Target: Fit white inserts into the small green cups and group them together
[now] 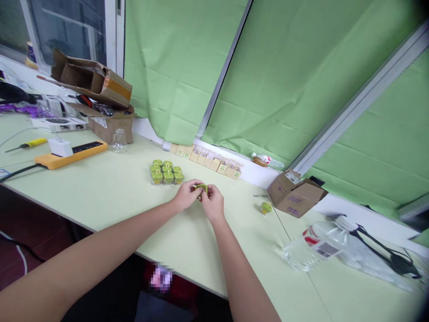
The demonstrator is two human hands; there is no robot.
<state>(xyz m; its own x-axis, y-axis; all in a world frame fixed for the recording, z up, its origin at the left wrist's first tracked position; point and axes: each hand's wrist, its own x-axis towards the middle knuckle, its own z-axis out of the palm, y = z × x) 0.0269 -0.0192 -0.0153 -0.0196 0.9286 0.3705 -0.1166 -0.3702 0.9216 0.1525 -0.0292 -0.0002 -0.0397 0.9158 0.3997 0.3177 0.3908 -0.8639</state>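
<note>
The small green thing (203,185) is over the table (127,192), pinched by our left hand (185,195) and our right hand (214,202). We should press softly, since it might bend, and not bump the little green pots (167,173) nearby.

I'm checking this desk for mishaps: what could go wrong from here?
The small green piece, held in the fingers of the left hand and right hand, might slip.
The left hand is close to the green-lidded containers and could nudge them.
The upper cardboard box, stacked on a lower box, might slide off.
</note>
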